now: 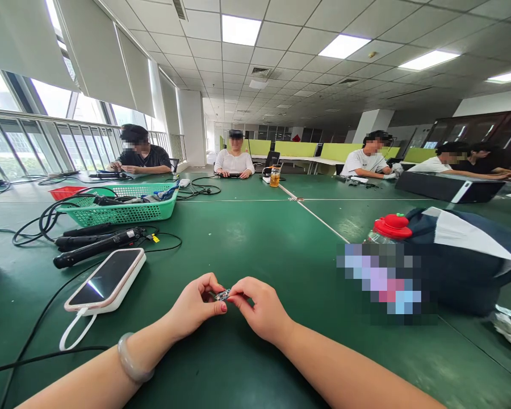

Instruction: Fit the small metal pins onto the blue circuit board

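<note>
My left hand (196, 307) and my right hand (259, 309) meet low over the green table (259, 238), fingers pinched together. Between the fingertips of both hands sits a tiny dark part (222, 295) with metal glints, too small to name. A pale bangle (132, 359) circles my left wrist. Left of my left hand lies a white power bank (106, 281) with a dark glossy face and a white cord loop.
Black stick-like tools (93, 245) with cables lie behind the power bank, beyond them a green mesh basket (119, 211) and a red tray (66, 192). A red-capped bottle (392, 227) and a dark bag (464, 255) sit right. Several people work at the far side.
</note>
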Demonstrator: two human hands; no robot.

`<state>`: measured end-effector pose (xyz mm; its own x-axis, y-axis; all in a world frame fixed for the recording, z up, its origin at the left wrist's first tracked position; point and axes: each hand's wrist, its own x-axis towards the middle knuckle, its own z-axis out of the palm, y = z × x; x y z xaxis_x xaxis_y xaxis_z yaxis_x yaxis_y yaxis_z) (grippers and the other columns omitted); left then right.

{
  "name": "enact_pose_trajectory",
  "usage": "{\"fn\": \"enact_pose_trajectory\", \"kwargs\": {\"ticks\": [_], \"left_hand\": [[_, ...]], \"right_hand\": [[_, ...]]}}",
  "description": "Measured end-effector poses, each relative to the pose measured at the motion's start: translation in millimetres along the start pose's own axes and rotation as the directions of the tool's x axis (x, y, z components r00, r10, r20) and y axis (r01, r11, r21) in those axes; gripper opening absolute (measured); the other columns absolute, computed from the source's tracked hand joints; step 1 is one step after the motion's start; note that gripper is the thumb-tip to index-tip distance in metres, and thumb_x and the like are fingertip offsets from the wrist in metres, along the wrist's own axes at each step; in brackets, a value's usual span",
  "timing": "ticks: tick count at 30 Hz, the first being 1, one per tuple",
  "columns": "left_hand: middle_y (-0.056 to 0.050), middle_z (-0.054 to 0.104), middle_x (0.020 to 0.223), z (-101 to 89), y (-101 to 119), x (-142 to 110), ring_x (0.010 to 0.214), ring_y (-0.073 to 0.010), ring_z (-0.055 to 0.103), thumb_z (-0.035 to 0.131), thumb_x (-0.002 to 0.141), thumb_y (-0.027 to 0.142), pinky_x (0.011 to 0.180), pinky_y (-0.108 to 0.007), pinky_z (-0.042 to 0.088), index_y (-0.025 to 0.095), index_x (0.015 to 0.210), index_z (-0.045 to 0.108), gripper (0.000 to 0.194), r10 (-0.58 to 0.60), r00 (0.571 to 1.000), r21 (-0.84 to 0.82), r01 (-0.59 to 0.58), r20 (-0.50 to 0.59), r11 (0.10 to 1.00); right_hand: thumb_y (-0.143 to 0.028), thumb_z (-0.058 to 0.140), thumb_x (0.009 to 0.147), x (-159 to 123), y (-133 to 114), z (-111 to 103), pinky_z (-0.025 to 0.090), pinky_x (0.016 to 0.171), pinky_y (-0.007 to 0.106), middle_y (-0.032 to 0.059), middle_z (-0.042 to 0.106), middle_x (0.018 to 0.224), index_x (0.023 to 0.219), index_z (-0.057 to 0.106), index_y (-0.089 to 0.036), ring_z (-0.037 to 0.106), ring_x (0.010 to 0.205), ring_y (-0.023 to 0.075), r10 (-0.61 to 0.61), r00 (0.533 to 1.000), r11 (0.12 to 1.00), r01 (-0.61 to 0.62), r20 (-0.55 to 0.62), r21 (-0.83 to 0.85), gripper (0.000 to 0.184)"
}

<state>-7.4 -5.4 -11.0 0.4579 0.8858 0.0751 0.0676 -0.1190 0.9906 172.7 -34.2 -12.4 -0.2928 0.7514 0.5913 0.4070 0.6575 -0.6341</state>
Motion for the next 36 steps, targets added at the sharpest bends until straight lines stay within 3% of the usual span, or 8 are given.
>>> {"fn": "enact_pose_trajectory", "kwargs": {"ticks": [12,16,20,26,30,33,36], "left_hand": [[0.001,0.06,0.075,0.9,3,-1,0.065,-0.0107,0.051,0.076,0.056,0.03,0.061,-0.024,0.039,0.018,0.07,0.045,0.036,0.002,1.0,0.069,-0.001,-0.024,0.998],[0.001,0.06,0.074,0.5,2,-1,0.063,-0.0103,0.051,0.075,0.058,0.029,0.06,-0.023,0.039,0.018,0.07,0.045,0.034,0.015,0.999,0.099,-0.011,-0.038,0.995],[0.001,0.061,0.073,0.2,3,-1,0.061,-0.0102,0.052,0.075,0.059,0.028,0.059,-0.023,0.04,0.017,0.071,0.047,0.032,0.006,0.997,0.14,0.003,-0.071,0.99],[-0.002,0.067,0.081,1.6,5,1,0.073,-0.0138,0.06,0.075,0.06,0.028,0.071,-0.027,0.047,0.016,0.074,0.053,0.029,-0.051,0.998,-0.029,0.05,-0.045,0.998],[-0.006,0.07,0.089,4.0,10,-2,0.082,-0.017,0.063,0.076,0.061,0.031,0.081,-0.031,0.047,0.014,0.087,0.06,0.035,-0.15,0.988,-0.127,0.145,-0.03,0.981],[-0.008,0.069,0.099,6.1,18,-6,0.088,-0.0174,0.063,0.074,0.065,0.033,0.085,-0.03,0.047,0.015,0.102,0.062,0.043,-0.245,0.969,-0.215,0.247,0.037,0.945],[-0.008,0.067,0.105,8.1,24,-10,0.093,-0.0167,0.061,0.07,0.07,0.032,0.087,-0.027,0.047,0.018,0.105,0.064,0.038,-0.286,0.953,-0.323,0.304,0.103,0.896]], "right_hand": [[-0.024,0.051,0.085,0,1,0,0.046,0.068,0.024,0.0015,0.063,0.079,0.081,0.06,-0.021,0.056,0.072,0.0122,0.002,1.0,1.0,-0.002,0.004,-0.008,0.011],[-0.024,0.055,0.082,0,2,1,0.046,0.064,0.024,0.0009,0.061,0.078,0.084,0.059,-0.021,0.055,0.068,0.0117,0.082,0.997,0.997,-0.082,-0.004,-0.016,0.006],[-0.028,0.058,0.08,0,6,3,0.046,0.062,0.024,0.0014,0.06,0.081,0.094,0.06,-0.021,0.053,0.063,0.011,0.169,0.986,0.985,-0.169,0.001,-0.03,0.016],[-0.029,0.06,0.079,0,8,3,0.044,0.059,0.023,0.0008,0.06,0.079,0.088,0.063,-0.022,0.051,0.062,0.0107,0.184,0.983,0.98,-0.182,0.02,-0.074,0.012],[-0.032,0.059,0.08,0,5,3,0.043,0.061,0.024,0.001,0.059,0.077,0.088,0.062,-0.021,0.052,0.065,0.012,0.134,0.991,0.982,-0.133,-0.001,-0.132,0.013],[-0.03,0.059,0.08,1,1,4,0.043,0.063,0.024,0.0007,0.059,0.075,0.085,0.061,-0.021,0.053,0.067,0.0126,0.115,0.993,0.98,-0.116,-0.016,-0.159,0.011],[-0.029,0.059,0.08,2,-2,7,0.043,0.064,0.024,0.0008,0.059,0.076,0.082,0.06,-0.021,0.054,0.07,0.0131,0.098,0.995,0.98,-0.1,-0.018,-0.17,0.009]]}}
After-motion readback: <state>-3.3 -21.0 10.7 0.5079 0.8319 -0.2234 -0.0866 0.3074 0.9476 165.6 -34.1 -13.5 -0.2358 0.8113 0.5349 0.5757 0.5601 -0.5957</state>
